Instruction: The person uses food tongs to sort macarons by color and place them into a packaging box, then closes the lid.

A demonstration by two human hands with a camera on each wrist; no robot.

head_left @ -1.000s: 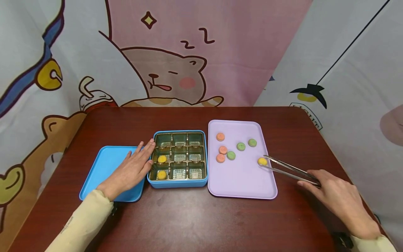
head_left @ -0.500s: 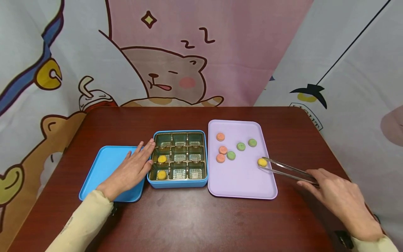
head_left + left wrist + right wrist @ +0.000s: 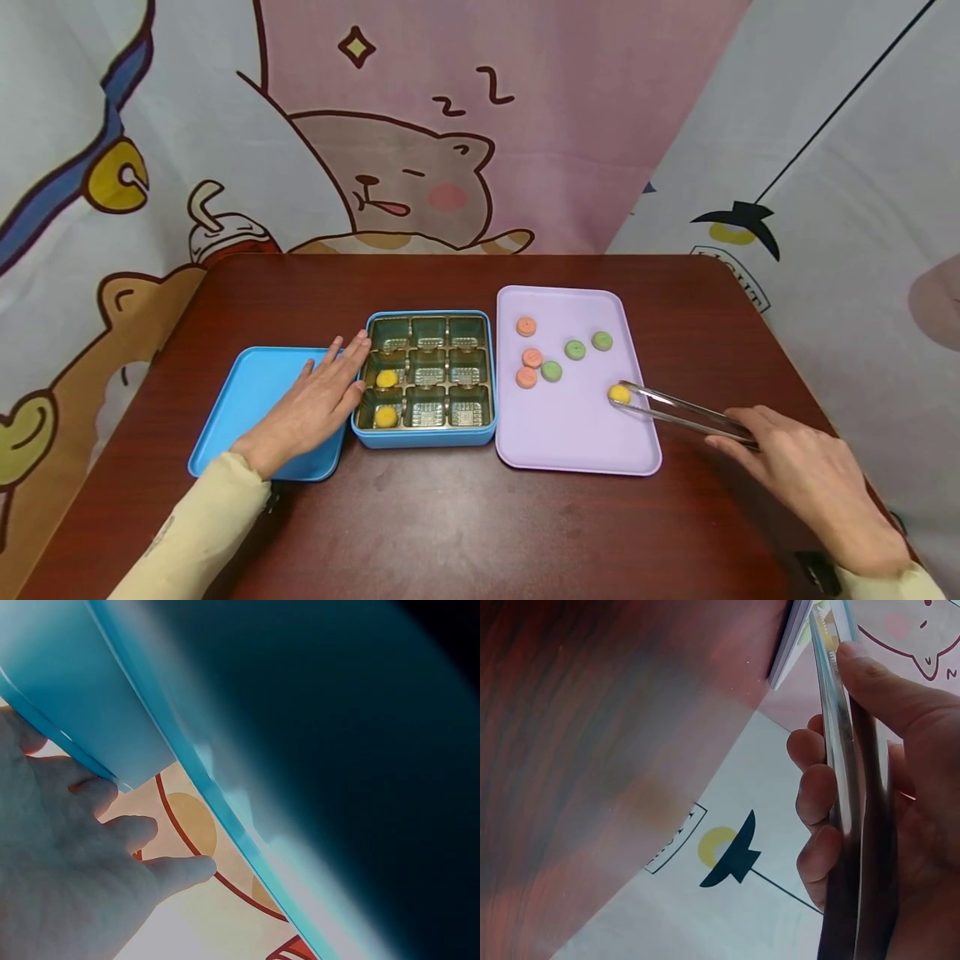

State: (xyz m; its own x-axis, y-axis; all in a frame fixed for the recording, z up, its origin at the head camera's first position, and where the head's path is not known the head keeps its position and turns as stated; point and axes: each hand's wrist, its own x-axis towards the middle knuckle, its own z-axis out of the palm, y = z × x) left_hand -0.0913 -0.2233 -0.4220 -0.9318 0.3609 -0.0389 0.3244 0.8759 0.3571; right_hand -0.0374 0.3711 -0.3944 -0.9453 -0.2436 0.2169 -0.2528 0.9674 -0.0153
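My right hand point(image 3: 806, 471) grips metal tongs point(image 3: 678, 410), whose tips clamp a yellow round sweet point(image 3: 618, 393) on the lilac tray point(image 3: 577, 433). In the right wrist view the fingers point(image 3: 817, 802) curl round the tongs point(image 3: 847, 825). My left hand point(image 3: 311, 404) lies flat, fingers straight, on the blue lid point(image 3: 240, 400), its fingertips touching the left wall of the blue box point(image 3: 427, 435). The box's gold insert holds two yellow sweets point(image 3: 386, 379) in its left column. Three orange sweets point(image 3: 531, 358) and three green sweets point(image 3: 575, 350) lie on the tray.
The dark red table point(image 3: 465, 525) stands against cartoon-printed curtains point(image 3: 420, 125). The left wrist view shows only the hand point(image 3: 67, 862) and the blue lid's edge point(image 3: 135, 735), close and blurred. Bare tabletop lies in front of the box and tray.
The tongs closed on the yellow sweet and drew it slightly left and towards me on the tray. The left hand has not moved.
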